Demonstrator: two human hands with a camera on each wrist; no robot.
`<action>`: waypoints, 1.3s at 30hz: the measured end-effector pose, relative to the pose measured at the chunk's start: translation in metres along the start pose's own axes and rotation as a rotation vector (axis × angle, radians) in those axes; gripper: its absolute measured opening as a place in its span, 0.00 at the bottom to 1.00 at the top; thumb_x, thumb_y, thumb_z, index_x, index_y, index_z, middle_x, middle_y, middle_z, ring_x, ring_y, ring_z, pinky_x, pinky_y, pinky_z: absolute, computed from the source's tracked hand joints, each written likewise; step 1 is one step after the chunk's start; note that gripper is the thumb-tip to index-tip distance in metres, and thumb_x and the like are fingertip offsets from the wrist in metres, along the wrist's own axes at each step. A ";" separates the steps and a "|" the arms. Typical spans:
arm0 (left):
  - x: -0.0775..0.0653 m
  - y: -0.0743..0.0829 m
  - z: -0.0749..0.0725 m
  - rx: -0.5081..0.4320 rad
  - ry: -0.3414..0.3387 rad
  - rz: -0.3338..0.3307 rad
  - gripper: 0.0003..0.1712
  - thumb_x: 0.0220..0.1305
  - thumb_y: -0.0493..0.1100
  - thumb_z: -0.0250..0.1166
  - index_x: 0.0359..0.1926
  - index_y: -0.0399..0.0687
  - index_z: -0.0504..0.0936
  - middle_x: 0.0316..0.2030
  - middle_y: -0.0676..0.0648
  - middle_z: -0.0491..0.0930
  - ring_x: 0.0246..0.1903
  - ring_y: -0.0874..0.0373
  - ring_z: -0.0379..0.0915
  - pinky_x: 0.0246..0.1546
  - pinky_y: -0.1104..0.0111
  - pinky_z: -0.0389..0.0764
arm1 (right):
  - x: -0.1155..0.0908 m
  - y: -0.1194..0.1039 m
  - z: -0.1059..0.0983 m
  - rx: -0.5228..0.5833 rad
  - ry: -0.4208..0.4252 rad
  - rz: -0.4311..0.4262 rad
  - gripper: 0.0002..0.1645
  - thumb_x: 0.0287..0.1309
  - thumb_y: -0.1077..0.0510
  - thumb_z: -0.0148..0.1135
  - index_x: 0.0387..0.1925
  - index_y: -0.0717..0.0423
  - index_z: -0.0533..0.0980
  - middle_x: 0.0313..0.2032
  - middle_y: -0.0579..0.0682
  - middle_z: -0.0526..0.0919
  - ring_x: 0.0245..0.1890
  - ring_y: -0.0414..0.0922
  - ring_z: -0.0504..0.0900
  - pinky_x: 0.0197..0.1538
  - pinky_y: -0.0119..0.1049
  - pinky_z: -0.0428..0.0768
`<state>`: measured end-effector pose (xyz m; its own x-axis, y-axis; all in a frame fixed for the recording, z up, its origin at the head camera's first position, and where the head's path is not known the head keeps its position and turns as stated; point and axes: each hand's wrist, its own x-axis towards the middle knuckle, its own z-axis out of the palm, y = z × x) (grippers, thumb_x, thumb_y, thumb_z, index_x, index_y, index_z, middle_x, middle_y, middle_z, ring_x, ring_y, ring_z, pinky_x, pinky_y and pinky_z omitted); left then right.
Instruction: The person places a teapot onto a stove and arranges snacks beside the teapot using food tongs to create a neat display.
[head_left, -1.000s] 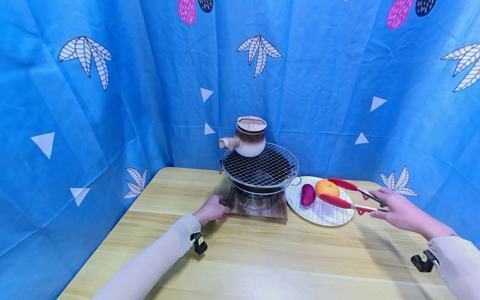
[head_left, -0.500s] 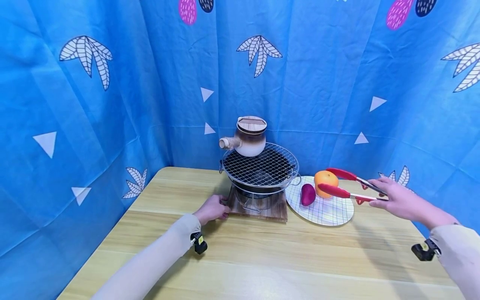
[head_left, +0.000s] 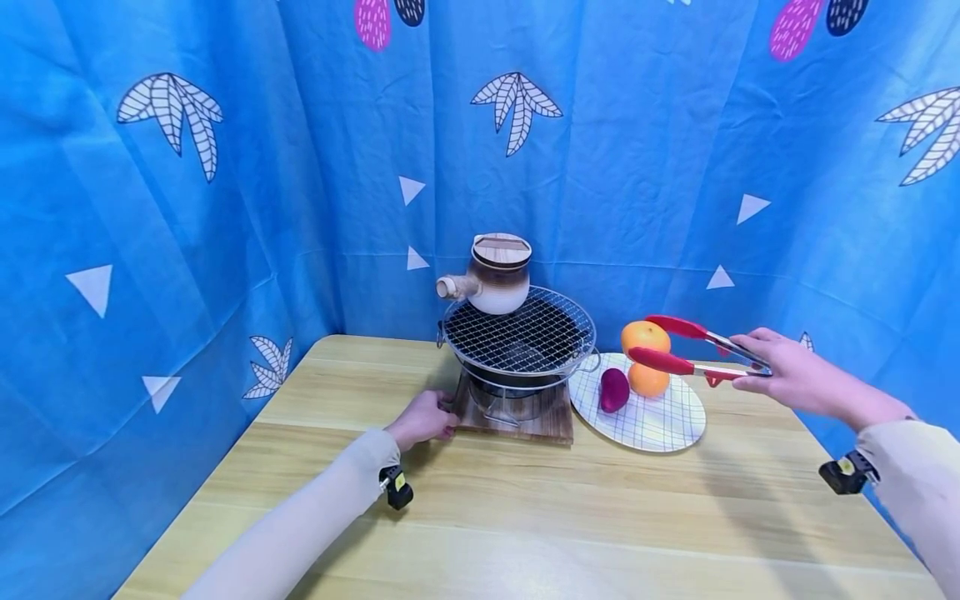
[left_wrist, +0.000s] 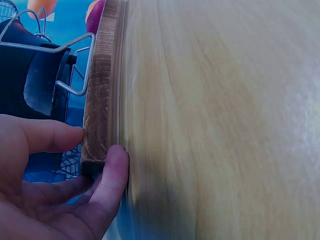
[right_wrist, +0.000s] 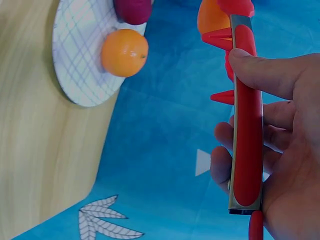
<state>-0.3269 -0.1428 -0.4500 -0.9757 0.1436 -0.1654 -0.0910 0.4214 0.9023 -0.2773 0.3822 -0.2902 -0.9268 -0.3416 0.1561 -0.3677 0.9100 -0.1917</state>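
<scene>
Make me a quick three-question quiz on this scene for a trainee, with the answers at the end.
1. True or false: the pot stands uncovered.
2. What do the red tongs hold? A) the purple item B) an orange C) the plate
3. Fill in: the left grip holds the edge of the wooden ____ under the grill.

Key:
1. False; its wooden lid is on.
2. B
3. board

The blue curtain (head_left: 637, 167) bears white triangles (head_left: 410, 189) and dark-veined leaves (head_left: 515, 104). At four o'clock from the silver mesh (head_left: 520, 333), a white plate (head_left: 663, 429) shows bluish checks. The tongs (head_left: 684, 365) are red and silver, both oranges (head_left: 642, 334) bright orange, the oblong piece (head_left: 614, 390) purple, the board (head_left: 542, 428) streaked brown, the pot (head_left: 501, 290) brown fading to cream.
</scene>
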 end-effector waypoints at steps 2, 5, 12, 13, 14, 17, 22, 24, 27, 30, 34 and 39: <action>0.000 0.000 0.000 0.001 0.000 -0.002 0.34 0.60 0.29 0.64 0.67 0.27 0.66 0.38 0.38 0.82 0.27 0.54 0.82 0.33 0.65 0.88 | 0.003 -0.002 -0.004 0.003 0.004 -0.005 0.46 0.56 0.51 0.74 0.68 0.71 0.65 0.56 0.69 0.74 0.52 0.63 0.75 0.40 0.54 0.85; 0.000 0.000 0.001 0.003 0.003 -0.001 0.34 0.60 0.29 0.64 0.67 0.27 0.67 0.38 0.38 0.82 0.27 0.54 0.82 0.33 0.65 0.88 | 0.008 -0.006 -0.010 0.010 0.003 -0.008 0.46 0.57 0.50 0.73 0.69 0.70 0.65 0.56 0.67 0.74 0.52 0.62 0.75 0.40 0.52 0.86; -0.003 0.002 -0.001 0.012 0.003 -0.003 0.35 0.60 0.30 0.65 0.67 0.27 0.67 0.38 0.38 0.83 0.28 0.53 0.83 0.34 0.65 0.88 | 0.019 -0.016 -0.017 0.016 -0.002 0.000 0.47 0.58 0.49 0.72 0.70 0.69 0.63 0.57 0.67 0.73 0.53 0.62 0.74 0.41 0.54 0.85; -0.003 0.002 -0.001 0.014 0.005 -0.005 0.35 0.60 0.30 0.65 0.67 0.27 0.67 0.38 0.38 0.83 0.28 0.53 0.83 0.34 0.65 0.88 | 0.020 -0.017 -0.018 0.019 -0.004 0.003 0.48 0.59 0.48 0.72 0.71 0.69 0.63 0.57 0.67 0.73 0.53 0.62 0.73 0.42 0.55 0.85; -0.004 0.002 -0.002 0.016 0.009 -0.008 0.35 0.59 0.30 0.65 0.67 0.27 0.67 0.38 0.38 0.82 0.29 0.52 0.83 0.34 0.65 0.88 | 0.022 -0.018 -0.018 0.023 -0.007 0.004 0.48 0.59 0.48 0.72 0.71 0.69 0.62 0.58 0.67 0.72 0.54 0.63 0.73 0.43 0.56 0.85; -0.004 0.001 -0.003 0.022 0.014 -0.009 0.35 0.59 0.30 0.65 0.67 0.27 0.67 0.38 0.38 0.82 0.29 0.51 0.83 0.34 0.65 0.88 | 0.027 -0.021 -0.021 0.025 -0.012 0.000 0.49 0.59 0.46 0.71 0.72 0.68 0.61 0.60 0.68 0.71 0.55 0.65 0.72 0.44 0.60 0.84; -0.001 0.000 -0.002 0.019 0.009 -0.007 0.35 0.59 0.30 0.65 0.68 0.28 0.67 0.37 0.38 0.83 0.28 0.53 0.83 0.34 0.66 0.88 | 0.033 -0.024 -0.025 0.026 -0.013 0.000 0.49 0.60 0.47 0.71 0.72 0.68 0.61 0.61 0.69 0.70 0.57 0.66 0.71 0.44 0.60 0.84; 0.000 0.001 -0.002 0.021 0.010 -0.005 0.35 0.59 0.30 0.65 0.68 0.28 0.67 0.37 0.39 0.83 0.28 0.54 0.82 0.34 0.66 0.88 | 0.035 -0.026 -0.026 0.030 -0.015 0.000 0.49 0.60 0.47 0.71 0.72 0.68 0.61 0.60 0.69 0.70 0.56 0.65 0.71 0.44 0.60 0.84; 0.000 0.001 -0.001 0.024 0.012 -0.004 0.35 0.59 0.31 0.65 0.68 0.28 0.67 0.37 0.38 0.83 0.28 0.54 0.83 0.34 0.66 0.88 | 0.038 -0.028 -0.027 0.034 -0.018 -0.002 0.49 0.60 0.47 0.70 0.72 0.68 0.60 0.60 0.69 0.70 0.56 0.66 0.71 0.45 0.61 0.83; 0.000 0.002 -0.001 0.022 0.012 -0.002 0.35 0.60 0.30 0.65 0.68 0.28 0.67 0.37 0.38 0.83 0.28 0.53 0.83 0.34 0.66 0.88 | 0.042 -0.031 -0.028 0.036 -0.020 -0.005 0.49 0.61 0.45 0.70 0.72 0.67 0.61 0.62 0.69 0.69 0.58 0.67 0.69 0.47 0.64 0.82; -0.001 0.002 -0.001 0.015 0.013 -0.004 0.34 0.60 0.30 0.65 0.67 0.28 0.67 0.37 0.38 0.82 0.28 0.53 0.82 0.34 0.66 0.88 | 0.047 -0.034 -0.028 0.044 -0.026 -0.002 0.50 0.60 0.43 0.69 0.72 0.66 0.61 0.63 0.70 0.68 0.58 0.66 0.68 0.47 0.65 0.81; 0.000 0.000 0.000 0.025 0.011 0.000 0.34 0.60 0.30 0.65 0.67 0.28 0.67 0.36 0.39 0.83 0.28 0.54 0.82 0.33 0.66 0.88 | 0.054 -0.037 -0.025 0.059 -0.032 0.000 0.49 0.60 0.43 0.70 0.73 0.64 0.62 0.63 0.69 0.69 0.59 0.66 0.68 0.47 0.63 0.81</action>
<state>-0.3266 -0.1430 -0.4495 -0.9778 0.1339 -0.1613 -0.0864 0.4433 0.8922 -0.3117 0.3359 -0.2509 -0.9284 -0.3497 0.1252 -0.3706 0.8950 -0.2483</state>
